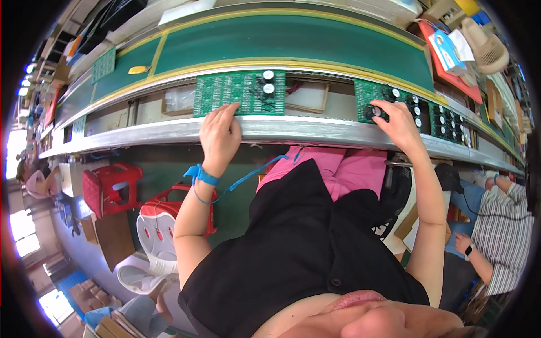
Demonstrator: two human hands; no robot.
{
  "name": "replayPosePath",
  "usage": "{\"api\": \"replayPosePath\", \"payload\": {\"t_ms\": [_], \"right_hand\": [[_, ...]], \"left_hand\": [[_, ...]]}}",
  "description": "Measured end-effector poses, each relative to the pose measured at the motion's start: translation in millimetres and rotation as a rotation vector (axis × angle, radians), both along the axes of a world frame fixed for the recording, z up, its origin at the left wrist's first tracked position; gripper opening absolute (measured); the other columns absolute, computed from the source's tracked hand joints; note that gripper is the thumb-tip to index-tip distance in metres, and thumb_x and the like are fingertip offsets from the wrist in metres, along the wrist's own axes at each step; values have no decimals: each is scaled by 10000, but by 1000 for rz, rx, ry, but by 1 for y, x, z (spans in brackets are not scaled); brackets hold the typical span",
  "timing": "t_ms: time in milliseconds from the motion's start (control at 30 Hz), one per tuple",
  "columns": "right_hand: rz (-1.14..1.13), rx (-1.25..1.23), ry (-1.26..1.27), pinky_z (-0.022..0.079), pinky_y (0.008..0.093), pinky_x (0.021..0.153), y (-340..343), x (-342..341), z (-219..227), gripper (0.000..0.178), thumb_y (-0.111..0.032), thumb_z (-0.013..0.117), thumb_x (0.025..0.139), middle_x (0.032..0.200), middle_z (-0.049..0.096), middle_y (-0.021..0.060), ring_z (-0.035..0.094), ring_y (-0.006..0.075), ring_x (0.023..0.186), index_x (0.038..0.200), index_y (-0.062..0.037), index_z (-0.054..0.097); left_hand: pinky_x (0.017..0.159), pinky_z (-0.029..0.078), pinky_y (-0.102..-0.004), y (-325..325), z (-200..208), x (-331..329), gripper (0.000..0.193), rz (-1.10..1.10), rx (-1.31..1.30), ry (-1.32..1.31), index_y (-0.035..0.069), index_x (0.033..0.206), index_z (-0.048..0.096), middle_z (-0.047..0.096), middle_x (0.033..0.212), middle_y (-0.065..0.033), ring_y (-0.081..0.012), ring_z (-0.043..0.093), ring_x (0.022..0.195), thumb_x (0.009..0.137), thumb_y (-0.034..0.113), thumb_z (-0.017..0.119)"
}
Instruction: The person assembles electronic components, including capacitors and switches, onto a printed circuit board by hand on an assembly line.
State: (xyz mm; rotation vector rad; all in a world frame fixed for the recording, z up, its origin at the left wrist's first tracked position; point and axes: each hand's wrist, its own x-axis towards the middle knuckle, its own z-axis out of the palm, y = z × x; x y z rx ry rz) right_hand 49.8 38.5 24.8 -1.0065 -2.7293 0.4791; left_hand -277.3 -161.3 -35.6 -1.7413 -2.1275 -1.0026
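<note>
My left hand (pixel 220 138) rests over the near metal rail, its fingers curled together at the lower edge of a green circuit board (pixel 217 93). What those fingers hold, if anything, is hidden. Two black cylindrical capacitors with white tops (pixel 269 82) stand on that board's right part, beside smaller black parts. Farther right, my right hand (pixel 400 127) has thumb and forefinger closed around a black capacitor (pixel 372 111) at the lower edge of a second green circuit board (pixel 366 90). More white-topped capacitors (pixel 414 107) stand on this board beyond my fingers.
A third populated circuit board (pixel 442 119) sits to the right between the metal rails (pixel 304 127). Behind them runs a green conveyor belt (pixel 293 39), with a yellow object (pixel 138 70) at left. A blue cord (pixel 248 177) trails from my left wrist. A co-worker (pixel 501 236) sits at right.
</note>
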Motion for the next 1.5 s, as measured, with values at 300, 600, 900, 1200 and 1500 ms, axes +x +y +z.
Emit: {"api": "replayPosePath", "payload": {"t_ms": [300, 600, 900, 1200, 1500], "right_hand": [[6, -20, 30, 419, 373, 877, -8, -19, 12, 338, -78, 696, 742, 1012, 654, 120, 566, 303, 960, 1074, -68, 638], [-18, -30, 0, 399, 386, 873, 0, -5, 5, 298, -121, 684, 750, 945, 649, 129, 572, 301, 905, 1039, -52, 653], [-41, -41, -62, 375, 372, 879, 2, -3, 1, 284, -126, 665, 773, 930, 657, 129, 576, 290, 874, 1045, -49, 642], [-38, -61, -102, 388, 370, 895, 1, -5, 5, 305, -113, 677, 765, 975, 661, 125, 561, 295, 907, 1063, -56, 647], [-57, -110, -179, 437, 377, 847, 6, -10, 7, 312, -108, 691, 747, 945, 673, 123, 545, 301, 892, 1051, -45, 661]], "left_hand": [[791, 483, -391, -1, 0, 1, 308, -4, 15, -23, 54, 1005, 631, 661, 876, -134, -286, 632, 912, 726, -46, 547], [771, 495, -379, -2, -8, -2, 295, 7, 80, 33, 62, 972, 647, 664, 862, -129, -277, 639, 896, 711, -48, 565], [741, 505, -371, 2, -10, -2, 300, -4, 114, 57, 54, 952, 648, 666, 840, -122, -270, 651, 868, 688, -63, 565], [746, 506, -369, 0, -12, -2, 300, -2, 113, 68, 57, 953, 647, 669, 844, -119, -270, 652, 872, 689, -63, 569], [773, 504, -370, 0, -10, 0, 275, 8, 90, 38, 45, 937, 667, 676, 892, -129, -275, 652, 902, 719, -74, 549]]}}
